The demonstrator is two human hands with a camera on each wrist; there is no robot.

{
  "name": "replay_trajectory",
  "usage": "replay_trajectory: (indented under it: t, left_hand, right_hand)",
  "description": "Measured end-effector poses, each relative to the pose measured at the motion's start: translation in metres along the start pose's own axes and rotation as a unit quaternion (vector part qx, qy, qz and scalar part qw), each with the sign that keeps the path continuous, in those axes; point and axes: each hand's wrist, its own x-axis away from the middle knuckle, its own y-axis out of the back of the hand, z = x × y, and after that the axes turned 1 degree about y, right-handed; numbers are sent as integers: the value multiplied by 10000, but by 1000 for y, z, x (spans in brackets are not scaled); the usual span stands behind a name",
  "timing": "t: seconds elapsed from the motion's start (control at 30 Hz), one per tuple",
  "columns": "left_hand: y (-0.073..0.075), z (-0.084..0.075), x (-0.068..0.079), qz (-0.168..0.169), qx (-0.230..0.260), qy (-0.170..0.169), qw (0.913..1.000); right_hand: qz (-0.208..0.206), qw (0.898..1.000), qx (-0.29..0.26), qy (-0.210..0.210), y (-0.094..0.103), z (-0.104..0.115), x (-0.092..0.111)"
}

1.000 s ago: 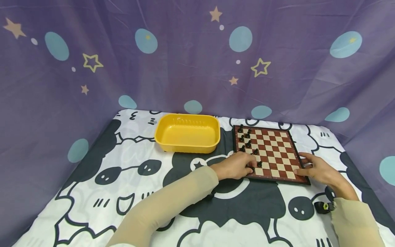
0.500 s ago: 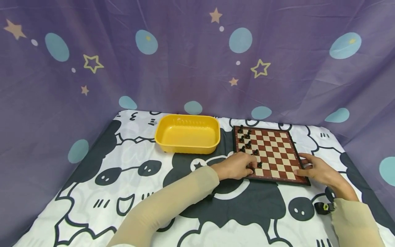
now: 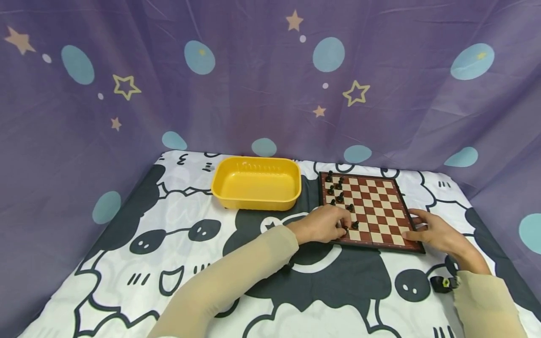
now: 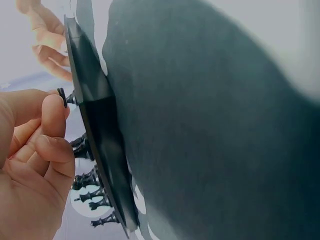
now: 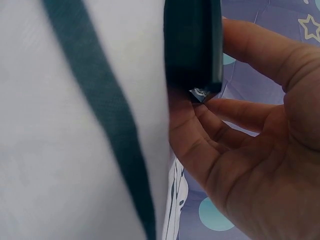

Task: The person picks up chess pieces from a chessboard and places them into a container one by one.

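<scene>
In the head view a brown and cream chessboard [image 3: 382,213] lies on the cloth at the right. My left hand [image 3: 323,224] reaches over its near left corner. Thumb and fingertips pinch a small black chess piece [image 3: 346,229], mostly hidden by the fingers. Close beside them stands another black chess piece [image 3: 355,225]. Several more black pieces [image 3: 340,197] stand in the left columns, seen side-on in the left wrist view. My right hand [image 3: 435,232] grips the board's right edge near the corner, thumb on top; the right wrist view shows fingers bent at the board's dark side [image 5: 192,45].
A yellow plastic basin [image 3: 256,204] stands left of the board, at the back. The patterned black-and-white cloth [image 3: 139,291] covers the table. Behind it hangs a purple curtain [image 3: 262,94] with stars and ovals.
My left hand has shifted very slightly left at the board's near left corner. The right hand and the board stay where they were.
</scene>
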Motion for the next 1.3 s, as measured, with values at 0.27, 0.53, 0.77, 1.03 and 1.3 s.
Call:
replay_trajectory:
  t: [0.27,0.53,0.77,1.03,1.3]
  left_hand:
    - [11,3,16,-35,-96,3,9999]
    - [25,9,39,-265,-213,279,9990]
    - [37,20,56,-480,-314,358,9977]
    - [47,30,70,-713,-89,636,9954]
    - [58,38,76,-1078,-2,773,9912]
  right_hand:
    - [25,10000,-29,-50,1,1,0]
    - [12,10000,-72,-34,1,2,1]
    - [-6,10000,-56,-25,0,2,1]
    - [56,9999,-88,-80,0,2,2]
    - [32,10000,-87,-9,0,1,2]
